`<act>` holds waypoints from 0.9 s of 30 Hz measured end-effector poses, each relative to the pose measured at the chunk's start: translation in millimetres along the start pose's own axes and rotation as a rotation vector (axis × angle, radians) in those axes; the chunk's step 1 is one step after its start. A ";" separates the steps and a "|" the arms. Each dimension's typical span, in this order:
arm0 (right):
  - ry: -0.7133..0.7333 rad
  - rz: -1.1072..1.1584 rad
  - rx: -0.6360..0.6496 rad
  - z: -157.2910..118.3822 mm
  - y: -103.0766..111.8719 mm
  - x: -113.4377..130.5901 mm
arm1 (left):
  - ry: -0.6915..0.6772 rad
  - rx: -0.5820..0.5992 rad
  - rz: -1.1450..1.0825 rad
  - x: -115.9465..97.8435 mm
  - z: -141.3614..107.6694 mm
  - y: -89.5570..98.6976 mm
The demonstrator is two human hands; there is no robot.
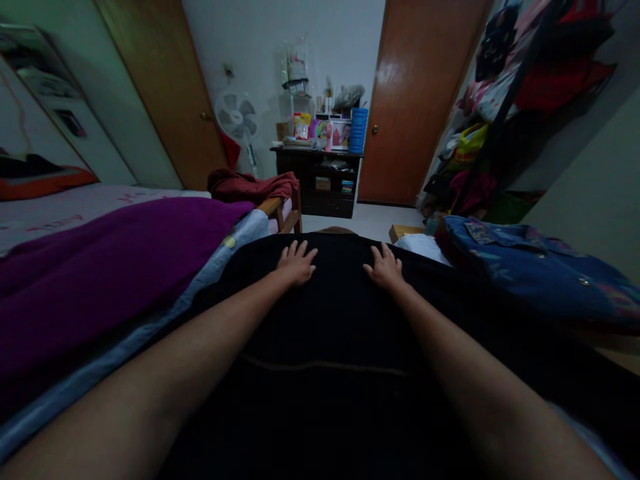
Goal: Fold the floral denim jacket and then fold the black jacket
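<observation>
Black cloth (340, 313) lies spread out in front of me, with a thin pale line running across its nearer part. On its far left portion rests my left hand (297, 264), palm down with the fingers spread. My right hand (385, 268) lies flat on the far right portion, its fingers apart too. Nothing is gripped in either hand. To the left the black cloth borders a light blue quilted edge (200, 277) and a purple blanket (120, 260). Its right side reaches toward a folded denim garment (540, 260).
A maroon cloth (250, 189) hangs over a wooden bed frame (297, 207). Farther back stand a white fan (237, 117) and a dark cabinet (313, 183) loaded with small items. A wooden door (420, 100) is behind; hanging bags and clothes (500, 100) fill the right side.
</observation>
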State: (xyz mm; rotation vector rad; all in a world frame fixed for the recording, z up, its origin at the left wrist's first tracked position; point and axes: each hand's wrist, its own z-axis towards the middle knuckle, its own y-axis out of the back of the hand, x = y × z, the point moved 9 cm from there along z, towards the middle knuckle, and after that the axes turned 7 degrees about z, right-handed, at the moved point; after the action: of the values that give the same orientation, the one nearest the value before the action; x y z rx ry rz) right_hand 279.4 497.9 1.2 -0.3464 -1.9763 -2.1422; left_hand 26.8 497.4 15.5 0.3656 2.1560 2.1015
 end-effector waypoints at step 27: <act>-0.036 -0.222 0.304 -150.6 115.9 -92.7 | -0.690 -0.114 -0.242 -212.6 -213.0 37.3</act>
State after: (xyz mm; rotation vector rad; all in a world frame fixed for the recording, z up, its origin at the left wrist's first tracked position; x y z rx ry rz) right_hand 398.3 337.7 71.2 -0.1204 -2.4168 -1.9183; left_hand 183.6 239.2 41.4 0.6603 1.5825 1.6293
